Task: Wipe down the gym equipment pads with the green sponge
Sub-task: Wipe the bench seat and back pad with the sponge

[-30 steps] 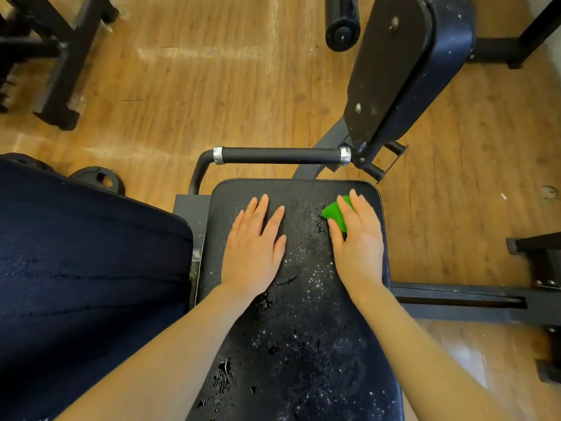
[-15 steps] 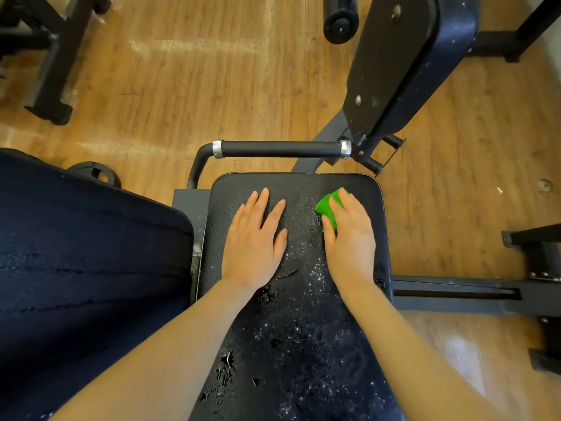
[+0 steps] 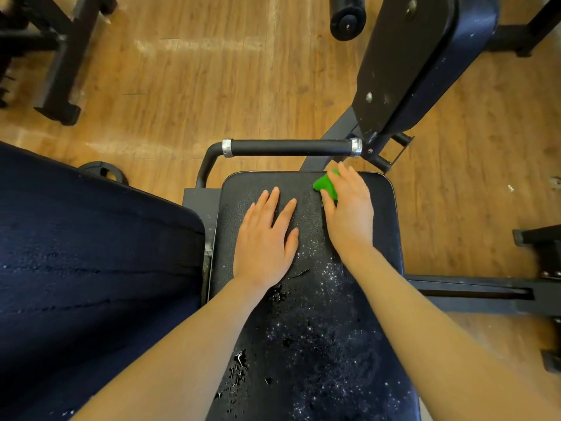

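Right hand (image 3: pixel 349 208): fingers laid over sponge (image 3: pixel 325 184), pressing it to pad (image 3: pixel 306 323); carried forward within the last second from mid-pad to far right corner, just short of handle bar (image 3: pixel 288 148). Left hand (image 3: pixel 265 238): flat, fingers straight and spread, bracing on pad, holding nothing, place unchanged. Wet droplets and white flecks spread over near half of pad behind sponge's path; judged mid-stroke at far edge, this pad partly wiped, dark blue pad (image 3: pixel 91 253) at left still to check.
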Available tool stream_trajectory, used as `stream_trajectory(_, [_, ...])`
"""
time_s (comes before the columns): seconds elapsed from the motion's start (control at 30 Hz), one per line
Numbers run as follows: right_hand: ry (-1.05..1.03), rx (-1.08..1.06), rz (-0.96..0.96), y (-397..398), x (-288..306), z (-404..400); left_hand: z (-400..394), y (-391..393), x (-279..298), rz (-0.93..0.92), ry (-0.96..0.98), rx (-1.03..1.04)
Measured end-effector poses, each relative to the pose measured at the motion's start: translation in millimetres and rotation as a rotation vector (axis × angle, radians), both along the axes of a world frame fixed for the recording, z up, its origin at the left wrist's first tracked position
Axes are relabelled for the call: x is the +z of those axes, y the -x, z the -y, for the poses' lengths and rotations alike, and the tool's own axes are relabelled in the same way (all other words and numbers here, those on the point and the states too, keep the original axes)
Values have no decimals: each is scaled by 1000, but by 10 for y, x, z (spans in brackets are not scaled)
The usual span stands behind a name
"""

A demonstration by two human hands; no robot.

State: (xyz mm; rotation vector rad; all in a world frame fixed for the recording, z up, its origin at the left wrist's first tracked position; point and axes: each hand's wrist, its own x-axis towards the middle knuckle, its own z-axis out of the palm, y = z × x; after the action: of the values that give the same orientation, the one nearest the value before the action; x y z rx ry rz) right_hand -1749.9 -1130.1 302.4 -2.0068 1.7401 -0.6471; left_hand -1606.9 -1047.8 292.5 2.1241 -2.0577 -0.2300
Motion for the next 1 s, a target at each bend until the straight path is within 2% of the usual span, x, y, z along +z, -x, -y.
stream_trajectory(0.17, [14,19,-44,-44,6,110,6,-2,-6,-2,-3,-1])
stream_trajectory(0.53, [1,-47,-3,124,-78,-962,-3,-19,-46,-11,6,-6])
stream_trajectory(0.7, [-2,-59,47,53,-71,-714,-6,-22,-54,-11,8,-11])
stream_trajectory(0.9, [-10,3,-43,-140,-18,1,-4,-12,-48,-18,14,0])
stream_trajectory(1.0, [-6,33,-81,-151,-35,93,-4,-9,-38,-21,11,-1])
